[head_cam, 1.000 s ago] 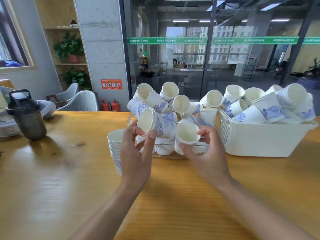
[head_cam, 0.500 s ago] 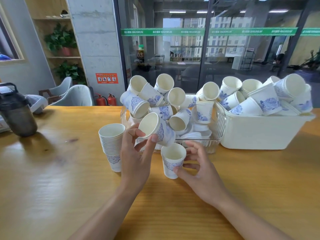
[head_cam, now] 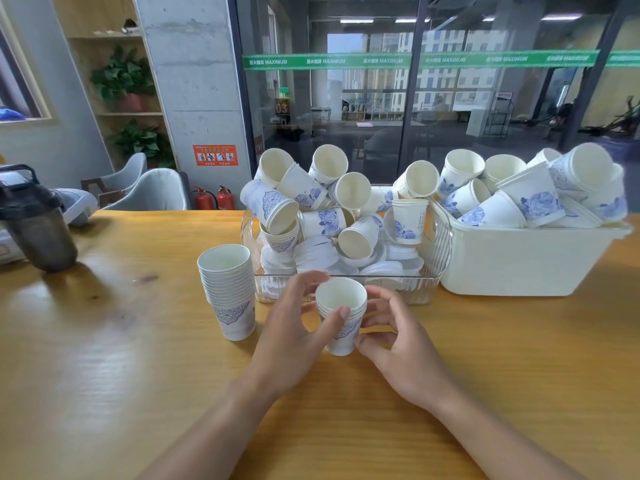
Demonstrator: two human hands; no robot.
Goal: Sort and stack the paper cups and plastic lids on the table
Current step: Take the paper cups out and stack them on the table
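A short stack of white paper cups with a blue pattern (head_cam: 341, 327) stands upright on the wooden table (head_cam: 104, 358), near the front of the clear bin. My left hand (head_cam: 294, 330) grips it from the left, thumb across its front. My right hand (head_cam: 394, 341) holds it from the right with curled fingers. A taller stack of nested cups (head_cam: 228, 292) stands to the left. The clear bin (head_cam: 429, 278) holds loose cups (head_cam: 311, 202) piled over white plastic lids (head_cam: 315, 254). A white tub (head_cam: 519, 265) on the right is heaped with more cups.
A dark shaker bottle (head_cam: 36, 223) stands at the table's left edge beside a white appliance. Grey chairs and fire extinguishers sit behind the table, with a glass wall beyond.
My left hand brought its cup down from the bin and nested it into the cup my right hand had set on the table. Both hands now hold that small stack.
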